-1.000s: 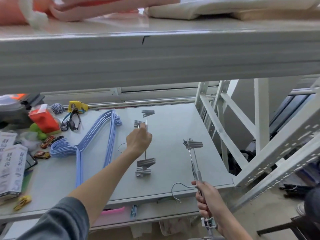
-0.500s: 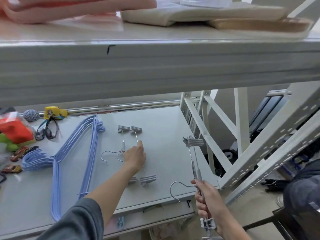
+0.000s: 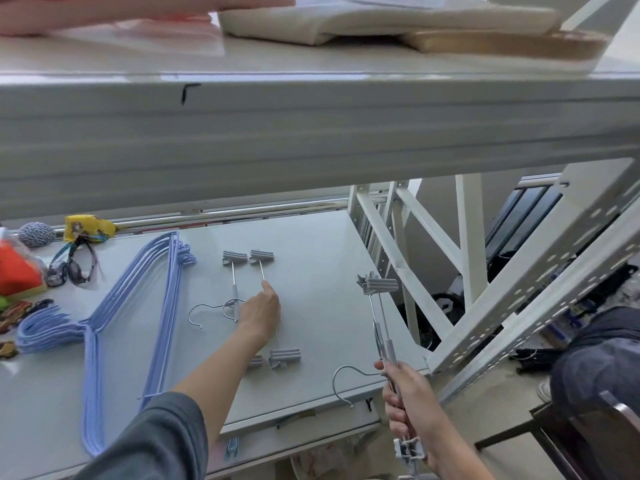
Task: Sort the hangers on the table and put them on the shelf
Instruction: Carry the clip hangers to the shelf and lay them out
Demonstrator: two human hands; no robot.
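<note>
Two grey clip hangers (image 3: 235,285) lie side by side on the lower shelf board (image 3: 322,237). My left hand (image 3: 261,308) rests on the rod of the right one, fingers closed over it. My right hand (image 3: 408,407) grips the rods of a bundle of grey clip hangers (image 3: 379,285), held upright at the board's front right corner, hook (image 3: 341,379) pointing left. A stack of blue wire hangers (image 3: 93,341) lies flat on the left part of the board.
The upper shelf (image 3: 311,126) crosses the top of the view with folded cloths (image 3: 346,22) on it. Sunglasses (image 3: 71,268), a yarn ball (image 3: 36,233), an orange packet (image 3: 17,271) and small toys crowd the far left. White rack struts (image 3: 467,271) stand to the right.
My left hand lowered a clip hanger onto the board beside the other one and stays on it. The right hand kept its bundle nearly still. The view shifted right.
</note>
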